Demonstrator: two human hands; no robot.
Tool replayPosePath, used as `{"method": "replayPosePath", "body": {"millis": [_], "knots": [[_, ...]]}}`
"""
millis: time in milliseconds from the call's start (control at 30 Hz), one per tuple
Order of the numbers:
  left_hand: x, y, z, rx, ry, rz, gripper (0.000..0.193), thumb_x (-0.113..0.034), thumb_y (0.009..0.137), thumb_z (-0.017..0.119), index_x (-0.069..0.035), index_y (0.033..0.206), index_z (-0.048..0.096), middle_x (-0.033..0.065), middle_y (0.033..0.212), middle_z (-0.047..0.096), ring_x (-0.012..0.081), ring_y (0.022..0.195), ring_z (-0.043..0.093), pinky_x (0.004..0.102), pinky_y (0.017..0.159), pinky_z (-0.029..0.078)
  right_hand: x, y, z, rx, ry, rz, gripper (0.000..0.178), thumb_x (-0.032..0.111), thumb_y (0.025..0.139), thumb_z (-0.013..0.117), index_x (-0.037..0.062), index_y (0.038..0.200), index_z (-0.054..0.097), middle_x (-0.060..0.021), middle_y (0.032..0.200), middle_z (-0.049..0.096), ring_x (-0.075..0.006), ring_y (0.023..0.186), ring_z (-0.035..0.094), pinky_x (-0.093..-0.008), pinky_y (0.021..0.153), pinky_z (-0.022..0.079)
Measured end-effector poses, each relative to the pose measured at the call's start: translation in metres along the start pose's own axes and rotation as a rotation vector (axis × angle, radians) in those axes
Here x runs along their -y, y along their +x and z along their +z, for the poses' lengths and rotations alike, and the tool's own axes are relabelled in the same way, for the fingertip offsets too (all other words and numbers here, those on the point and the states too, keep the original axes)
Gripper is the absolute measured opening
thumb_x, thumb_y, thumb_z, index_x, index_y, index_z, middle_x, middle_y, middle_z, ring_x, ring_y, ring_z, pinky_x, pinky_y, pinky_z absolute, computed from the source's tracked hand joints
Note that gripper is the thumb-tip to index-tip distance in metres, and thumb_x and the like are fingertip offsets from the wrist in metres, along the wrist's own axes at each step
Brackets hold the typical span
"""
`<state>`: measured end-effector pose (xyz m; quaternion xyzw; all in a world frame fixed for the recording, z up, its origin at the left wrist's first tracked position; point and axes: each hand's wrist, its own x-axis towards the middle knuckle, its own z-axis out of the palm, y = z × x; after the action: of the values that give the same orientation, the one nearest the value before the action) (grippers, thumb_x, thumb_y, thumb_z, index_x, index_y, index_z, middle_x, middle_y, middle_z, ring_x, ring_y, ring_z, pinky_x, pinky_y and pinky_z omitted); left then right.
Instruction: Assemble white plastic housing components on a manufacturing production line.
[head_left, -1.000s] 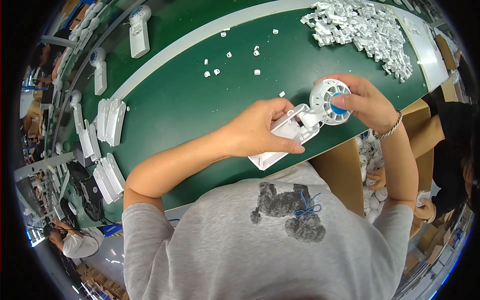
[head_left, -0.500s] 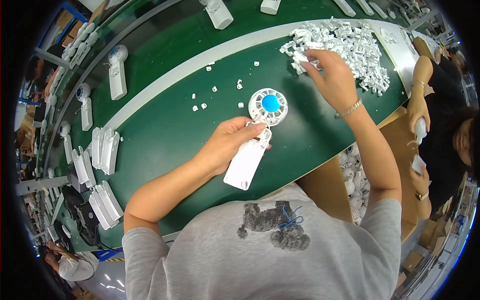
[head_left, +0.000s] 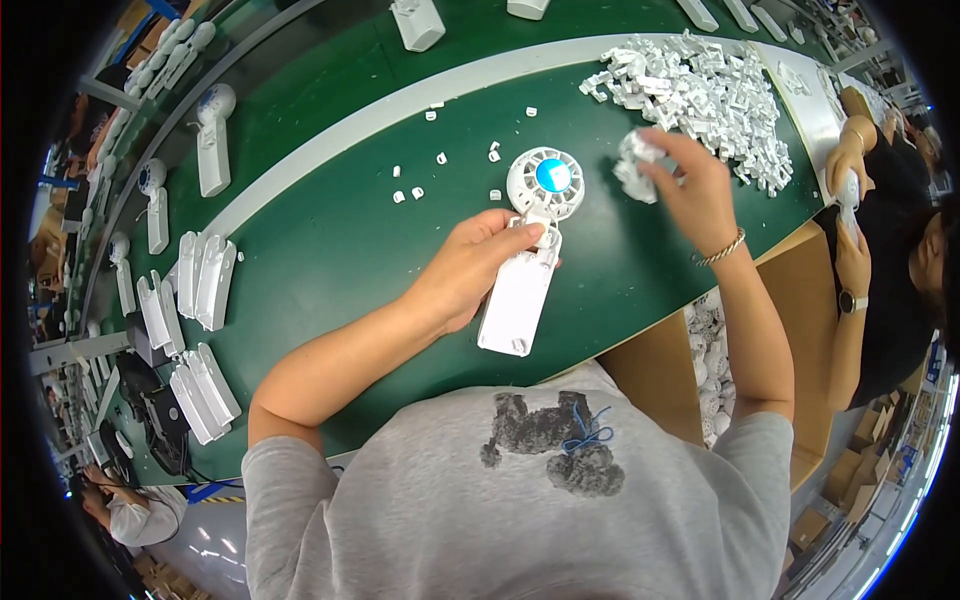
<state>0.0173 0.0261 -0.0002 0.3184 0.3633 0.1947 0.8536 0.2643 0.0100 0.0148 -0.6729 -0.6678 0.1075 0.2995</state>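
My left hand (head_left: 468, 262) grips a white handheld fan (head_left: 518, 303) near its neck, thumb on top. The fan's round slotted head, with a blue disc in its middle, points away from me, and its flat handle piece hangs toward me. To the right, my right hand (head_left: 697, 190) pinches a blurred clump of small white plastic parts (head_left: 634, 166) above the table. Just beyond that hand lies a big pile of such parts (head_left: 715, 100). Several tiny white pieces (head_left: 418, 193) are scattered on the green table left of the fan head.
White handle shells (head_left: 205, 392) lie in groups at the left of the green table (head_left: 330, 300). Assembled fans (head_left: 212, 150) rest on the belt beyond the pale curved edge strip. A cardboard box (head_left: 790, 350) of white parts stands at right, beside a co-worker (head_left: 890, 260).
My right hand has drawn back from the pile toward me, carrying the clump of small parts. My left hand and the fan have shifted slightly right, the handle turning more upright.
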Motion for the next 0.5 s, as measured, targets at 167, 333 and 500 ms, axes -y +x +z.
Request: {"method": "replayPosePath", "body": {"millis": [167, 333, 500], "knots": [[0.0, 0.002, 0.004, -0.022, 0.002, -0.003, 0.022, -0.018, 0.086, 0.052, 0.002, 0.096, 0.052, 0.0101, 0.086, 0.061, 0.0128, 0.073, 0.06, 0.0256, 0.062, 0.049, -0.004, -0.004, -0.01, -0.219, -0.085, -0.179, 0.032, 0.007, 0.07, 0.069, 0.01, 0.101, 0.062, -0.0028, 0.092, 0.064, -0.0112, 0.071, 0.057, -0.0209, 0.058, 0.042], [0.002, -0.001, -0.002, -0.007, 0.029, -0.015, 0.023, -0.015, 0.087, 0.049, 0.003, 0.102, 0.05, 0.0133, 0.096, 0.059, 0.0176, 0.084, 0.061, 0.0288, 0.071, 0.052, 0.063, -0.035, -0.016, 0.12, 0.39, 0.043, 0.037, 0.002, 0.065, 0.07, 0.0073, 0.101, 0.063, -0.001, 0.085, 0.062, -0.0069, 0.07, 0.051, -0.0211, 0.058, 0.04], [0.005, -0.004, -0.005, -0.02, 0.002, 0.039, 0.018, -0.016, 0.084, 0.051, 0.001, 0.092, 0.052, 0.0082, 0.082, 0.057, 0.0119, 0.067, 0.056, 0.0246, 0.057, 0.047, 0.081, -0.04, 0.022, 0.004, 0.119, -0.371, 0.037, 0.001, 0.064, 0.069, 0.0073, 0.099, 0.063, -0.0045, 0.085, 0.063, -0.0157, 0.073, 0.056, -0.0264, 0.062, 0.042]]}}
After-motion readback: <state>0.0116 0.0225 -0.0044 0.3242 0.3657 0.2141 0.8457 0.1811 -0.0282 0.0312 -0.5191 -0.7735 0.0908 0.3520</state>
